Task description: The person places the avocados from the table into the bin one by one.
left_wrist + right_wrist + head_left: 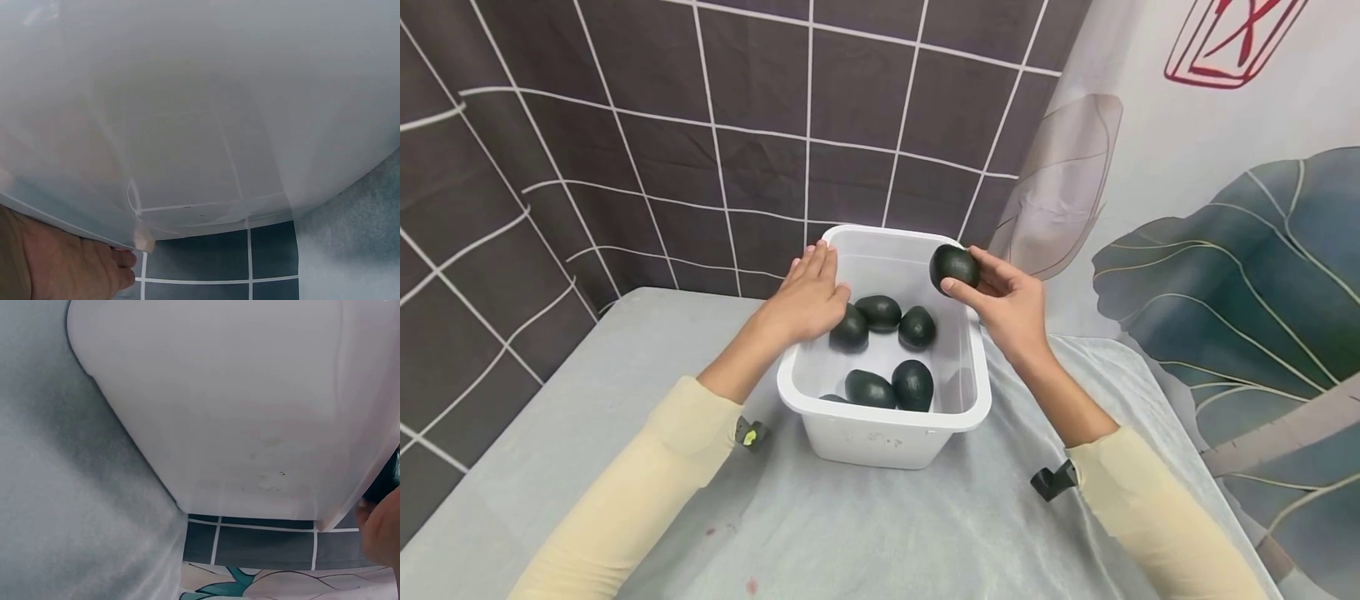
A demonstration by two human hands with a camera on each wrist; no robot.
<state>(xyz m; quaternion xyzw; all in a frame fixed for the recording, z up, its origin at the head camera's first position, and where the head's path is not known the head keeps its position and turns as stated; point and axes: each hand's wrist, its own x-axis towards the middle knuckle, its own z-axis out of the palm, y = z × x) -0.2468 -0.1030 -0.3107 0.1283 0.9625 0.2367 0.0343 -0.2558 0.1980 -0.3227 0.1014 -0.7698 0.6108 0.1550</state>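
A white plastic tub [883, 429] stands on the cloth-covered table with several dark green avocados [913, 385] lying inside it. Above the tub's right rim, my right hand [1011, 304] holds one avocado [953, 267] between thumb and fingers. My left hand [805, 300] rests on the left rim with its fingers straight, pointing to the far side. In the left wrist view that hand [75, 265] shows below the tub's wall [187, 125]. At the right edge of the right wrist view, part of my right hand [382, 528] appears beside the dark avocado [384, 481].
Grey cloth [700, 492] covers the table. Behind it hangs a dark curtain with a white grid [760, 167]; a white sheet with large leaf prints [1232, 275] hangs at the right. A small black device [1055, 481] sits at each sleeve cuff.
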